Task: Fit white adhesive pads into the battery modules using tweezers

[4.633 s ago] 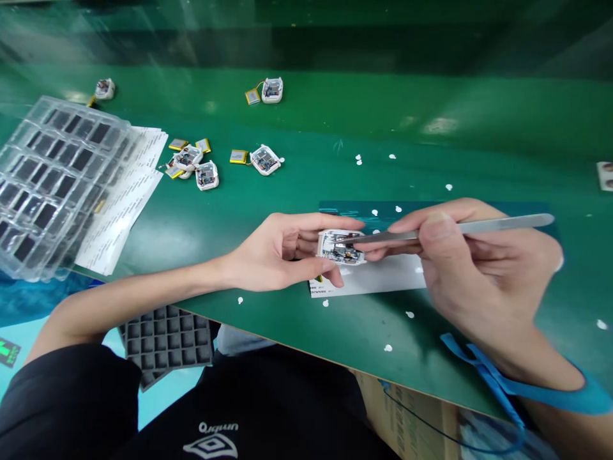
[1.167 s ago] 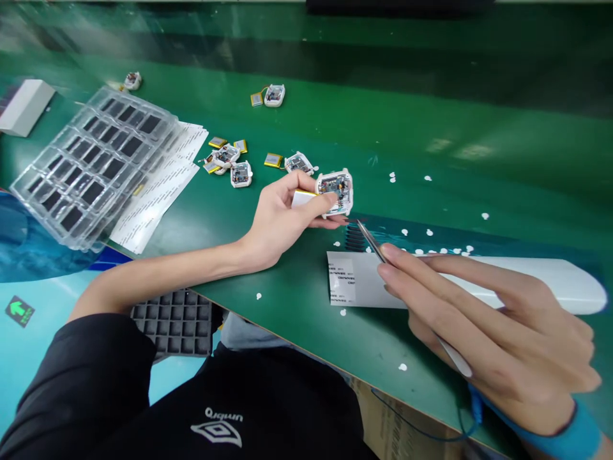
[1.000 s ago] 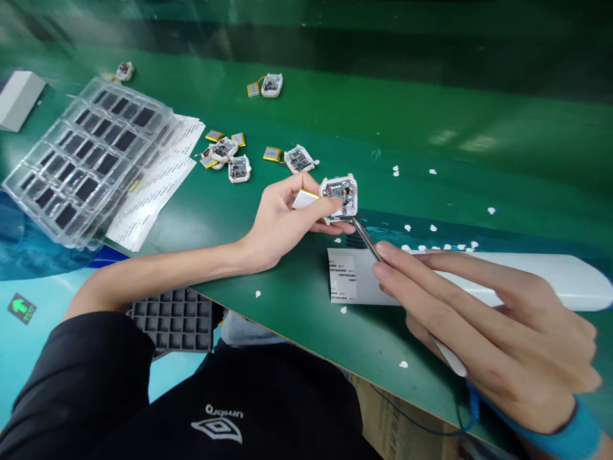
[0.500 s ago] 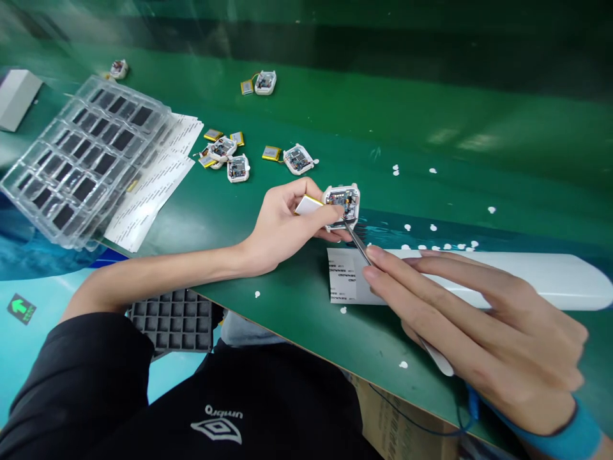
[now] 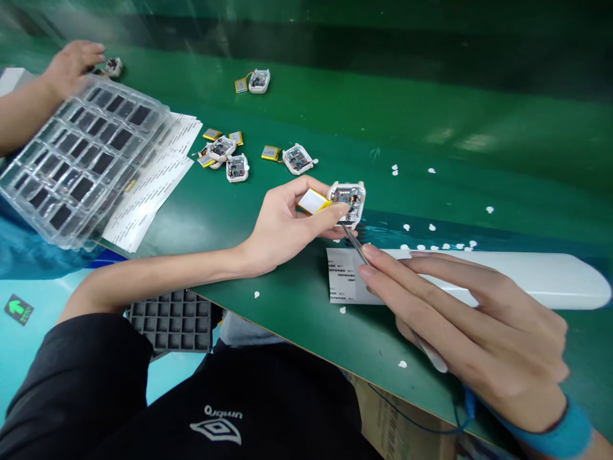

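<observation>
Between the thumb and fingers of my left hand [image 5: 287, 220] is a white watch-like case [image 5: 353, 199] with its circuit board facing up. A yellow-edged battery pack [image 5: 314, 201] with a white face lies by my left thumb, beside the case. My right hand [image 5: 474, 319] is closed around metal tweezers [image 5: 353, 239], whose tips touch the lower edge of the case. Below the case lies a white adhesive sheet [image 5: 342, 275] with printed backing, partly covered by my right fingers. A blue wrist strap [image 5: 550, 425] is on my right wrist.
Several similar cases with batteries lie beyond my left hand, one case [image 5: 297, 159] nearest. Clear trays [image 5: 86, 160] rest on printed sheets [image 5: 148, 198] at left. A co-worker's hand [image 5: 71, 67] reaches over the trays. Small white stickers [image 5: 431, 227] dot the green table [image 5: 306, 319].
The held case has shifted slightly right and turned, showing more of the battery. My right hand has moved a little left. A co-worker's hand has come in at upper left.
</observation>
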The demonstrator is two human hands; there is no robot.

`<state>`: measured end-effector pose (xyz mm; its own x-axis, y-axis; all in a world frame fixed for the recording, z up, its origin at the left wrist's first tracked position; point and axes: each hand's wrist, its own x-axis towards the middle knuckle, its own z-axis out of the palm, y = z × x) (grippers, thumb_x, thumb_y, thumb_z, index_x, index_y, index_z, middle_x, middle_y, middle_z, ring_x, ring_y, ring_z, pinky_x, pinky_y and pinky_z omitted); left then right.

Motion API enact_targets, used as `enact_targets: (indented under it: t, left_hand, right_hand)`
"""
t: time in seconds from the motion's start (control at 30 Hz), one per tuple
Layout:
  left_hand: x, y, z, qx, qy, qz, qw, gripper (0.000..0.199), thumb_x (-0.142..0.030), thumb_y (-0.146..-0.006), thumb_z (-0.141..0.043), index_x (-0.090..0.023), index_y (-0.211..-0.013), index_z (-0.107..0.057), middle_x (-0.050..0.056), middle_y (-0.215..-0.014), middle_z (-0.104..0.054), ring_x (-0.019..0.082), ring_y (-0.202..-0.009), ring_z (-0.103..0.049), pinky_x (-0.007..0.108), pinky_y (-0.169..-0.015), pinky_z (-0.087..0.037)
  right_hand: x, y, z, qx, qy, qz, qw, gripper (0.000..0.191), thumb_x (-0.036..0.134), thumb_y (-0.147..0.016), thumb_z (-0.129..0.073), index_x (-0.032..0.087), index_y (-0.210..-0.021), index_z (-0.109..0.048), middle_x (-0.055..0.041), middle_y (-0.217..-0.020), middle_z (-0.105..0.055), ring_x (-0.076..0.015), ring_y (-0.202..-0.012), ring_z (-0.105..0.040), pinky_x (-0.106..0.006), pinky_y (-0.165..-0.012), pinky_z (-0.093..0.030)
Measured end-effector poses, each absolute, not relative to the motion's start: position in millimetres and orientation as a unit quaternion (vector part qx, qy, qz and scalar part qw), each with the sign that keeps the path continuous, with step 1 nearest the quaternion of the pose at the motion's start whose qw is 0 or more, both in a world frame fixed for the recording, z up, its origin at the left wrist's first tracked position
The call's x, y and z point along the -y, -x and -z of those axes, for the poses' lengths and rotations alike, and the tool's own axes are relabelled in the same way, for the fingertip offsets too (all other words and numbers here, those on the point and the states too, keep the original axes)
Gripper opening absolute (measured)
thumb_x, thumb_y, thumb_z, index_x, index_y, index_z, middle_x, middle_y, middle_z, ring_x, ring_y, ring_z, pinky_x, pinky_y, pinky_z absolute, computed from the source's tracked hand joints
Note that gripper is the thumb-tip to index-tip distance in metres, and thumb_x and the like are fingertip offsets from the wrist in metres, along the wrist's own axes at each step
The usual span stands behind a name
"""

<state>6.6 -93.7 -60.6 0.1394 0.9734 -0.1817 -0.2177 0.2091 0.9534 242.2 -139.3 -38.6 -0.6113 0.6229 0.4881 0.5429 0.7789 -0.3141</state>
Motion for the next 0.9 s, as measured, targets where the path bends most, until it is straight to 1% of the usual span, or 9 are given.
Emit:
enact_targets:
  t: [0.1,0.2,0.33,0.47,0.6,0.7,0.77,0.8,0.9]
  left_hand:
    - [92,-6,66,-0.447,-0.451,-0.487,0.599,0.034,-0.023,-0.089,-0.083,-0.018,-0.120,-0.069,-0.006,-0.072,-0.072,0.016,-0.072,-0.081,0.027,-0.073,-0.071]
    - [89,-4,68,-0.458,-0.486,-0.486,0.565,0.037,-0.024,-0.090,-0.082,-0.018,-0.125,-0.072,-0.004,-0.077,-0.075,0.015,-0.071,-0.080,0.026,-0.072,-0.072]
    - [85,-1,68,-0.452,-0.507,-0.484,0.552,0.032,-0.025,-0.093,-0.081,-0.018,-0.123,-0.074,0.000,-0.088,-0.079,0.016,-0.073,-0.081,0.026,-0.071,-0.071]
    - [84,-1,71,-0.441,-0.515,-0.491,0.548,0.029,-0.024,-0.094,-0.080,-0.017,-0.121,-0.073,0.001,-0.090,-0.079,0.016,-0.073,-0.081,0.027,-0.070,-0.071]
    - [88,-2,71,-0.422,-0.506,-0.493,0.568,0.032,-0.022,-0.088,-0.083,-0.015,-0.117,-0.071,0.003,-0.096,-0.080,0.015,-0.074,-0.080,0.028,-0.071,-0.071]
    - [79,4,66,-0.401,-0.548,-0.455,0.576,0.035,-0.025,-0.085,-0.084,-0.015,-0.116,-0.071,0.001,-0.090,-0.078,0.017,-0.074,-0.079,0.031,-0.073,-0.070]
    - [56,13,65,-0.408,-0.614,-0.436,0.517,0.036,-0.026,-0.085,-0.083,-0.016,-0.117,-0.073,0.002,-0.087,-0.076,0.018,-0.075,-0.078,0.033,-0.074,-0.068]
    - [38,21,65,-0.423,-0.649,-0.438,0.457,0.034,-0.025,-0.084,-0.082,-0.017,-0.117,-0.074,0.002,-0.089,-0.077,0.019,-0.076,-0.077,0.034,-0.075,-0.066]
    - [-31,50,70,-0.485,-0.737,-0.418,0.214,0.021,-0.024,-0.077,-0.082,-0.023,-0.098,-0.078,0.007,-0.098,-0.079,0.028,-0.092,-0.074,0.041,-0.084,-0.062]
  right_hand:
    - [134,-243,40,0.933,0.242,0.064,0.259,0.059,-0.001,-0.099,-0.071,0.014,-0.156,-0.062,-0.0075,-0.137,-0.076,-0.0280,-0.111,-0.078,-0.040,-0.104,-0.066]
    - [129,-243,41,0.933,0.230,0.070,0.270,0.067,-0.005,-0.095,-0.073,0.003,-0.159,-0.054,-0.0147,-0.136,-0.076,-0.0310,-0.114,-0.078,-0.046,-0.111,-0.063]
    - [128,-242,43,0.925,0.243,0.052,0.287,0.081,-0.009,-0.093,-0.073,0.007,-0.167,-0.044,-0.0157,-0.139,-0.075,-0.0317,-0.117,-0.077,-0.050,-0.115,-0.060]
    - [126,-241,48,0.923,0.239,0.041,0.300,0.079,-0.007,-0.096,-0.070,0.012,-0.168,-0.044,-0.0131,-0.139,-0.075,-0.0320,-0.115,-0.077,-0.052,-0.110,-0.062]
    - [124,-242,49,0.914,0.244,0.035,0.321,0.077,-0.005,-0.098,-0.068,0.015,-0.168,-0.045,-0.0127,-0.136,-0.077,-0.0322,-0.111,-0.077,-0.054,-0.107,-0.063]
    - [124,-245,47,0.915,0.249,0.018,0.317,0.079,-0.006,-0.096,-0.070,0.016,-0.168,-0.046,-0.0137,-0.137,-0.076,-0.0325,-0.113,-0.077,-0.053,-0.105,-0.065]
    - [124,-246,47,0.912,0.251,0.019,0.325,0.078,-0.006,-0.097,-0.069,0.017,-0.169,-0.046,-0.0131,-0.137,-0.076,-0.0324,-0.113,-0.077,-0.053,-0.103,-0.066]
    - [123,-247,49,0.909,0.251,0.027,0.333,0.078,-0.005,-0.098,-0.069,0.019,-0.169,-0.046,-0.0124,-0.136,-0.077,-0.0323,-0.113,-0.078,-0.052,-0.101,-0.067]
    - [120,-245,54,0.903,0.240,0.058,0.351,0.077,0.000,-0.100,-0.071,0.020,-0.169,-0.046,-0.0109,-0.134,-0.078,-0.0321,-0.109,-0.079,-0.052,-0.097,-0.068]
